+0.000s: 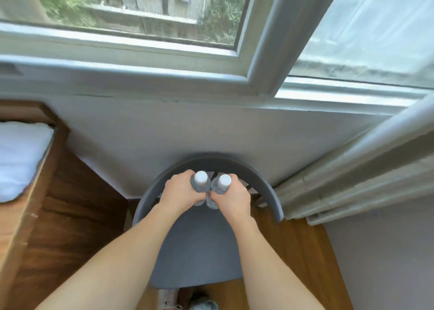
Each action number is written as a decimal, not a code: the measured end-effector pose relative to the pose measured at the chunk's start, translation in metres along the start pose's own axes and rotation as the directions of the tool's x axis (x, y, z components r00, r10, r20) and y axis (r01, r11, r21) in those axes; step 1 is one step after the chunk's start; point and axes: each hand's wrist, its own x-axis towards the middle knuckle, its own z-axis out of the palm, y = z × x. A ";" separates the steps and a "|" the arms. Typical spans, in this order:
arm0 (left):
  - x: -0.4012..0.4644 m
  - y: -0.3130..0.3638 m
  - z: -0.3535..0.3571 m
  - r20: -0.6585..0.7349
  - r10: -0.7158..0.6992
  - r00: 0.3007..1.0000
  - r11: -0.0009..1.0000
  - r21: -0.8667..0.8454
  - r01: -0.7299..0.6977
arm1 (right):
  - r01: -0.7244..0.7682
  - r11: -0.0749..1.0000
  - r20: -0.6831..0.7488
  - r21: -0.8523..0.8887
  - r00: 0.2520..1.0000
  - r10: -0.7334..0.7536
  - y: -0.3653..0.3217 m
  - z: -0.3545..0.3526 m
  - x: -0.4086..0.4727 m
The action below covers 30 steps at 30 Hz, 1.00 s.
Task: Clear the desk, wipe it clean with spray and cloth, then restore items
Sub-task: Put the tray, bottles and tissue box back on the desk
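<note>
Each hand [182, 191] [232, 196] grips a white-capped clear bottle [200, 183] [222, 185] above the chair [199, 251].

2 bottles [201, 183], 2 hands [180, 192], 1 chair [199, 251], 1 curtain [352, 178].

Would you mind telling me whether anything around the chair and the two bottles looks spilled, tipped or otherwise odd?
Nothing stands out. The left hand grips one capped bottle and the right hand the other bottle, both upright and side by side over the grey chair. No spill shows on the seat.
</note>
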 end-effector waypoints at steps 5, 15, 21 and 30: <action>-0.063 0.019 -0.031 -0.131 0.051 0.990 0.998 -0.013 -0.053 | 0.064 0.995 -0.034 -0.072 0.997 -0.067 -0.019 -0.034 -0.053; -0.184 0.016 -0.096 -0.364 0.040 0.930 0.998 -0.032 -0.056 | 0.253 0.959 -0.029 -0.124 0.966 -0.259 -0.069 -0.062 -0.161; -0.232 -0.016 -0.158 -0.457 0.010 0.890 0.998 -0.057 -0.040 | 0.367 0.910 -0.008 -0.194 0.927 -0.376 -0.128 -0.051 -0.213; -0.266 -0.118 -0.281 -0.594 -0.033 0.804 0.997 -0.080 -0.018 | 0.509 0.830 -0.020 -0.229 0.850 -0.527 -0.258 0.032 -0.276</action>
